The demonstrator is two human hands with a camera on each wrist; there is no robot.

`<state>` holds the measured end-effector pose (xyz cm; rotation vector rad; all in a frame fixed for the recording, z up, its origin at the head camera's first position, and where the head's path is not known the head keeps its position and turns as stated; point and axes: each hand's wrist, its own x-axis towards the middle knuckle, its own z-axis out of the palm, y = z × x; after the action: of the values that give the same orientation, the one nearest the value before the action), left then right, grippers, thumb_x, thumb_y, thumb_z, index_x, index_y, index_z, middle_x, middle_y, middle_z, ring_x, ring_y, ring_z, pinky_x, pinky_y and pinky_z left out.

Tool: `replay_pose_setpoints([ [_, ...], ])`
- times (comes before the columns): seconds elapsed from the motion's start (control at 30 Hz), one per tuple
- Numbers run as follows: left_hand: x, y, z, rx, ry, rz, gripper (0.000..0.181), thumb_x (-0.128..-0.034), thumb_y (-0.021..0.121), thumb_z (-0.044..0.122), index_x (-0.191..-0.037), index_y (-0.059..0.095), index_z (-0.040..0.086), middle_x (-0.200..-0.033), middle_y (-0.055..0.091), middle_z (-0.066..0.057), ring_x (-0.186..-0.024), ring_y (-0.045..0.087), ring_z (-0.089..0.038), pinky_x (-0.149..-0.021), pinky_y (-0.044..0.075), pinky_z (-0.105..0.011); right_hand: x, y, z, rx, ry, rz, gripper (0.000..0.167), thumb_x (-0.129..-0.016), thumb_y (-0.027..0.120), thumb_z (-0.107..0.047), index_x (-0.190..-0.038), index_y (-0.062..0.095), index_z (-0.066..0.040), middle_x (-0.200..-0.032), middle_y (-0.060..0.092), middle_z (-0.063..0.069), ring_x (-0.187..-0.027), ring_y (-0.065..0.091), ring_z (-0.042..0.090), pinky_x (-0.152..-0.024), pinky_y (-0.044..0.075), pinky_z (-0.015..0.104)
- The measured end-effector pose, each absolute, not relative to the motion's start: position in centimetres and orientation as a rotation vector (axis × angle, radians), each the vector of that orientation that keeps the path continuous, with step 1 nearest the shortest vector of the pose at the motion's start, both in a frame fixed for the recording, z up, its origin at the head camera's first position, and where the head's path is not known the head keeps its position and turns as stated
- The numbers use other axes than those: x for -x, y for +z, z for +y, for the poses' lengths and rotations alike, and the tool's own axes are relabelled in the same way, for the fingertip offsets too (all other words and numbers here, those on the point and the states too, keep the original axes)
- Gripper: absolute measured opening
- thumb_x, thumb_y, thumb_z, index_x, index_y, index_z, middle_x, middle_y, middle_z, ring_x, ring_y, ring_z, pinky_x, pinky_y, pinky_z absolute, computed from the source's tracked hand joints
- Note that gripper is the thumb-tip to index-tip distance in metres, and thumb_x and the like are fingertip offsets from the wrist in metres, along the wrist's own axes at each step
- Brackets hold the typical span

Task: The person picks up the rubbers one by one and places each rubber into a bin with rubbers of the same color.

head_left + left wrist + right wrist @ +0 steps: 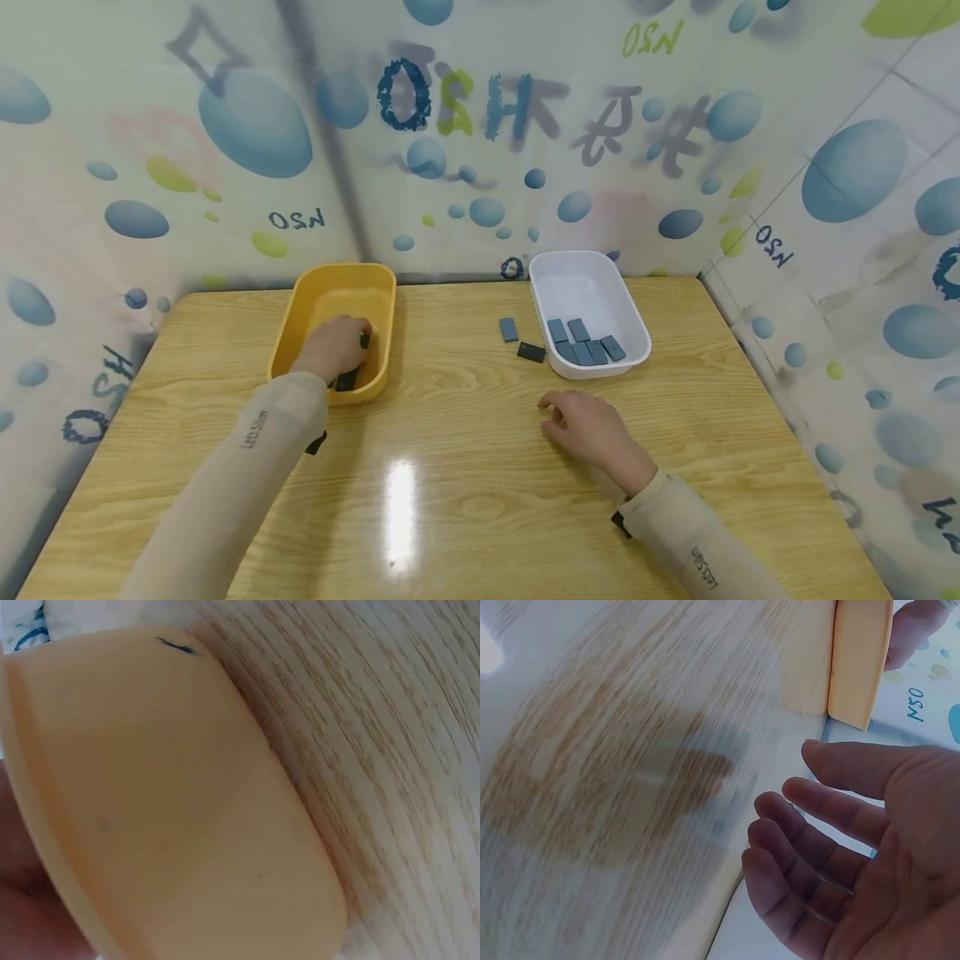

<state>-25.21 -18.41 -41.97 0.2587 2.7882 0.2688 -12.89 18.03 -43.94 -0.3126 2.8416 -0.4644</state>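
My left hand (335,346) reaches down into the yellow bin (279,337). Its curled fingers pinch a dark rectangular tile (364,341). Below the hand, another dark tile (347,380) lies on the bin floor. In the left wrist view the outside of the bin wall (165,787) hides most of that hand. My right hand (588,429) hovers over the table in front of the white bin (592,282), its fingers loosely bent. The right wrist view shows nothing between the right fingers (769,889). Several blue-grey tiles (581,353) lie inside the white bin.
Left of the white bin, a blue-grey tile (508,329) and a black tile (532,352) lie on the wooden table (457,400). A patterned wall covering (480,175) rises right behind the table, and another wall (847,333) borders its right side.
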Motion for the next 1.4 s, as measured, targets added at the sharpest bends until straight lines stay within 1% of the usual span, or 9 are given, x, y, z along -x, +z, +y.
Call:
replay_pose_setpoints([
  [0.2,25.2,-42.3,-18.3,-0.281,0.240,2.823,0.033,-0.0933,0.057,0.011,-0.124,0.061,0.002,-0.121,0.063,-0.022,-0.096,0.060,-0.033,-0.085,0.050,-0.050,12.9,-43.7,17.9,0.313,-0.463,2.840,0.026,-0.088,0.071,-0.024,-0.113,0.069,-0.016,-0.087,0.066,-0.003,-0.072,0.055,0.010,-0.065,0.047,0.031],
  [0.53,25.1,-42.1,-18.3,-0.273,0.193,2.825,0.032,-0.0925,0.058,0.012,-0.123,0.063,0.002,-0.116,0.064,-0.022,-0.091,0.061,-0.033,-0.083,0.050,-0.050,12.8,-43.8,17.8,0.323,-0.465,2.851,0.026,-0.088,0.071,-0.025,-0.112,0.069,-0.016,-0.085,0.065,-0.004,-0.071,0.054,0.009,-0.063,0.046,0.030],
  [0.8,25.0,-41.6,-18.4,-0.247,0.231,2.844,0.037,-0.0946,0.058,0.018,-0.128,0.060,0.003,-0.126,0.061,-0.022,-0.101,0.060,-0.035,-0.087,0.050,-0.051,12.8,-43.8,17.9,0.325,-0.474,2.848,0.027,-0.088,0.070,-0.025,-0.113,0.069,-0.016,-0.085,0.065,-0.004,-0.071,0.054,0.009,-0.063,0.046,0.030],
  [0.93,25.1,-40.7,-18.8,-0.241,0.296,2.881,0.037,-0.0942,0.061,0.021,-0.127,0.061,0.005,-0.126,0.062,-0.020,-0.093,0.063,-0.031,-0.076,0.053,-0.046,12.8,-43.8,17.9,0.314,-0.474,2.843,0.027,-0.088,0.070,-0.025,-0.114,0.069,-0.016,-0.086,0.066,-0.004,-0.071,0.055,0.009,-0.063,0.046,0.030],
  [1.03,25.1,-39.7,-19.0,-0.237,0.347,2.888,0.037,-0.0944,0.061,0.022,-0.128,0.060,0.006,-0.125,0.061,-0.020,-0.079,0.064,-0.026,-0.067,0.053,-0.040,12.8,-43.8,17.9,0.306,-0.478,2.835,0.028,-0.088,0.070,-0.026,-0.114,0.069,-0.017,-0.087,0.066,-0.003,-0.071,0.054,0.010,-0.062,0.046,0.030],
  [1.23,24.4,-37.5,-18.4,-0.267,0.384,2.913,0.036,-0.0959,0.059,0.020,-0.129,0.059,0.007,-0.127,0.060,-0.021,-0.094,0.064,-0.031,-0.084,0.051,-0.048,12.8,-43.6,17.8,0.285,-0.477,2.821,0.028,-0.089,0.070,-0.026,-0.115,0.068,-0.018,-0.087,0.065,-0.004,-0.070,0.053,0.009,-0.062,0.045,0.029],
  [1.27,24.3,-37.2,-18.2,-0.279,0.376,2.925,0.035,-0.0959,0.059,0.021,-0.128,0.060,0.007,-0.128,0.060,-0.020,-0.098,0.063,-0.032,-0.086,0.051,-0.049,12.8,-43.6,17.8,0.288,-0.474,2.822,0.028,-0.089,0.070,-0.026,-0.115,0.068,-0.018,-0.087,0.065,-0.004,-0.070,0.053,0.009,-0.062,0.045,0.029],
  [1.3,24.1,-36.8,-18.0,-0.288,0.367,2.933,0.035,-0.0960,0.059,0.021,-0.128,0.060,0.008,-0.127,0.061,-0.019,-0.093,0.065,-0.031,-0.083,0.052,-0.048,12.8,-43.5,17.8,0.289,-0.474,2.822,0.028,-0.089,0.070,-0.026,-0.115,0.068,-0.018,-0.087,0.065,-0.004,-0.071,0.053,0.009,-0.062,0.045,0.029],
  [1.4,23.4,-36.1,-17.2,-0.339,0.316,2.977,0.033,-0.0950,0.060,0.023,-0.125,0.063,0.010,-0.122,0.065,-0.016,-0.090,0.066,-0.028,-0.079,0.053,-0.045,12.8,-43.5,17.8,0.293,-0.475,2.820,0.028,-0.089,0.070,-0.026,-0.115,0.068,-0.017,-0.088,0.065,-0.003,-0.071,0.054,0.010,-0.062,0.045,0.029],
])
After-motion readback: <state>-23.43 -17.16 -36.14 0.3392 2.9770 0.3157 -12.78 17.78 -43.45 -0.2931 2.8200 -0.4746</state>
